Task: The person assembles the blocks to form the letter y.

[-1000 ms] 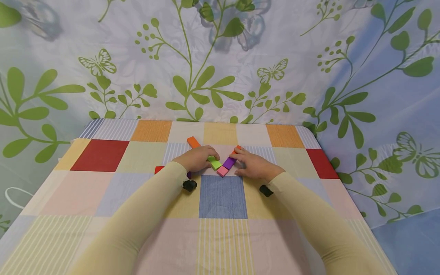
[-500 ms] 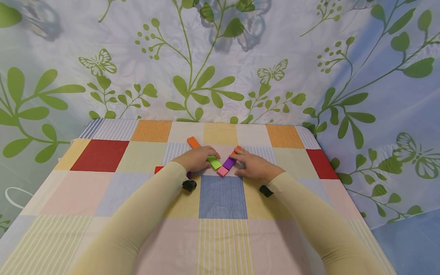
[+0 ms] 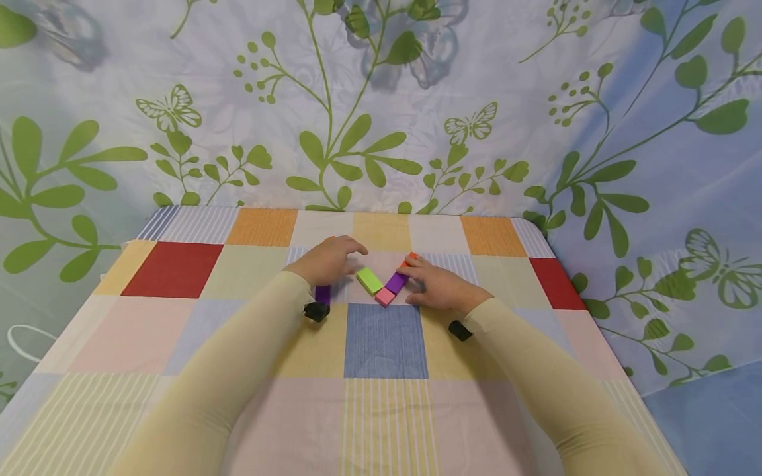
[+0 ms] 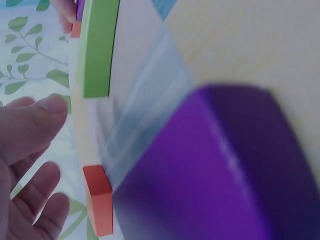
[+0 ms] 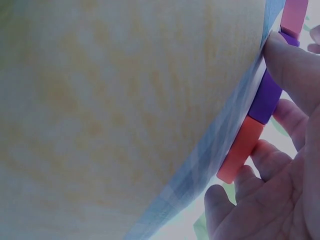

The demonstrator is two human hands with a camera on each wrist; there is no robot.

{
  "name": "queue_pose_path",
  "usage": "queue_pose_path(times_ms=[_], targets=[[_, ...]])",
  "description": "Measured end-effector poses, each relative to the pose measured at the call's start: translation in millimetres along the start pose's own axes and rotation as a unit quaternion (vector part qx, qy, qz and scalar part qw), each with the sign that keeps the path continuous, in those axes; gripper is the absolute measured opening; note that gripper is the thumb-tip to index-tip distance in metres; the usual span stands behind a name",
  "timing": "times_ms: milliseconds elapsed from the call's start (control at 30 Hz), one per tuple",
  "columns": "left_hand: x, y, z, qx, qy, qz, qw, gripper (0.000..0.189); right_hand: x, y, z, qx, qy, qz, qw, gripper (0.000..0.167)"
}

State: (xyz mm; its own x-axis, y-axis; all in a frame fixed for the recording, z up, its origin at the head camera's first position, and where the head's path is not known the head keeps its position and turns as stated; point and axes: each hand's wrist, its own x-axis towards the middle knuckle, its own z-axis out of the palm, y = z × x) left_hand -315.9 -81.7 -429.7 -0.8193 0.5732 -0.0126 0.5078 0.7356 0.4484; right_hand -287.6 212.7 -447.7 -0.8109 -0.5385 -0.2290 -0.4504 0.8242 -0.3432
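Note:
In the head view a lime green block [image 3: 370, 281] and a pink block [image 3: 385, 297] meet at the bottom of a V. A purple block [image 3: 397, 283] and an orange block [image 3: 413, 256] continue its right arm. My right hand [image 3: 443, 285] rests at this arm, fingertips on the orange and purple blocks, thumb lowered beside them. Left of the green block hovers my left hand [image 3: 329, 260], fingers spread and holding nothing. Another purple block [image 4: 215, 165] looms large in the left wrist view, with an orange-red block [image 4: 99, 200] near the left fingers.
A patchwork cloth [image 3: 387, 423] covers the table. Behind it hangs a leaf-print curtain [image 3: 381, 106], which also runs down the right side. Black wrist pieces [image 3: 317, 311] sit at the cuffs. A white loop [image 3: 26, 342] shows beyond the left edge.
My left hand has let go of the green block and moved left and away, now covering the loose orange and red blocks in the head view. The right hand has stayed put.

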Motion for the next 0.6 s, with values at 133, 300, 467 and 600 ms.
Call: queue_pose_path(times_ms=[133, 300, 467, 600], targets=[[-0.1, -5.4, -4.5, 0.018, 0.032, -0.003, 0.9993, 0.045, -0.5, 1, 0, 0.004, 0.002, -0.003, 1.0, 0.074], [0.3, -17.3, -5.8, 0.019, 0.029, -0.051, 0.9981, 0.055, -0.8, 1, 0, 0.009, 0.005, -0.008, 0.9999, 0.074], [-0.5, -30.3, -6.7, -0.001, 0.03, -0.088, 0.9957, 0.058, -0.6, 1, 0, 0.005, 0.003, -0.01, 0.9999, 0.075], [-0.4, -39.6, -6.5, -0.03, 0.033, -0.109, 0.993, 0.061, -0.8, 1, -1, 0.003, 0.0, -0.011, 0.9999, 0.075]])
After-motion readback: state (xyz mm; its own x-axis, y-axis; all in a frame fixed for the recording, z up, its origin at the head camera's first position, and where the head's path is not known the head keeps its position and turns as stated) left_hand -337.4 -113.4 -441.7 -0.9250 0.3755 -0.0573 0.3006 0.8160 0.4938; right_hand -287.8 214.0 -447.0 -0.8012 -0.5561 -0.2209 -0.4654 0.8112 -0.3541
